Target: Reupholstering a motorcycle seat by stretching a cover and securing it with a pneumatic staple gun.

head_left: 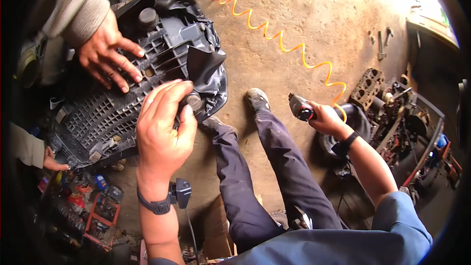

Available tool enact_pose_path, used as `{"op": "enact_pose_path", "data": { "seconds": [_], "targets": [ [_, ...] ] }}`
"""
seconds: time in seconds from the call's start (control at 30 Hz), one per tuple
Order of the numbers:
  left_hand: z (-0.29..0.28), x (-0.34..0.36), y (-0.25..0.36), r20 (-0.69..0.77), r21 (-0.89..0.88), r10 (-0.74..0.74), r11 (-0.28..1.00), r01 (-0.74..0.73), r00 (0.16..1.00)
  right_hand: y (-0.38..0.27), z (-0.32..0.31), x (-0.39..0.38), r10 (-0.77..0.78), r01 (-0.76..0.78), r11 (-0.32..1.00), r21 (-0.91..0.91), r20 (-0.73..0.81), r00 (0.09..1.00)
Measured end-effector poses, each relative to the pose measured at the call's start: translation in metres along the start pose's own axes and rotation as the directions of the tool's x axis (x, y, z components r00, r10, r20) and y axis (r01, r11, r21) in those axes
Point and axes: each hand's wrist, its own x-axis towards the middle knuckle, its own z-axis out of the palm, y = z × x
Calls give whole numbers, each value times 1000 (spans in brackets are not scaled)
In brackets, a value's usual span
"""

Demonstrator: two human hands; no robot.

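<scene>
A black plastic seat base (105, 125), apparently a motorcycle seat turned underside up, lies to the left with black vinyl cover (203, 66) folded loosely over its edge. My left hand (164, 125) is over its near right side, fingers curved and thumb apart, beside a round black rubber foot (194, 102). I cannot tell whether it touches the foot. In my right hand (327, 119) is a black and red air tool (301, 108), probably a staple gun, held away from the seat. Another person's hand (110, 56) presses flat on the base, and a second one (53, 161) touches its lower left edge.
An orange coiled air hose (279, 37) crosses the concrete floor toward the tool. Engine parts (368, 88) and scrap in a metal frame (429, 154) crowd the right. A red crate (100, 221) with small items stands lower left. Several hand tools (381, 46) lie upper right.
</scene>
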Motion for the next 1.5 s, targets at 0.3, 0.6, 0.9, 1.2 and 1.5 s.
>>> {"op": "enact_pose_path", "data": {
  "seconds": [0.3,0.6,0.9,1.2,1.5],
  "targets": [
    [48,5,26,-198,221,-382,880,421,903,127,103,159,-168,192,921,-338,101,981],
    [71,17,45,-154,300,-376,863,406,914,211,159,291,-266,147,882,-448,-216,939],
    [104,12,59,81,399,-17,917,-17,997,242,195,298,-165,86,931,-356,-199,966],
    [66,48,48,-214,-294,-739,673,679,639,149,132,177,72,-20,906,423,-107,992],
    [12,-12,92,-257,-428,-716,686,588,649,107,48,97,51,38,890,454,-182,982]
  ]
}}
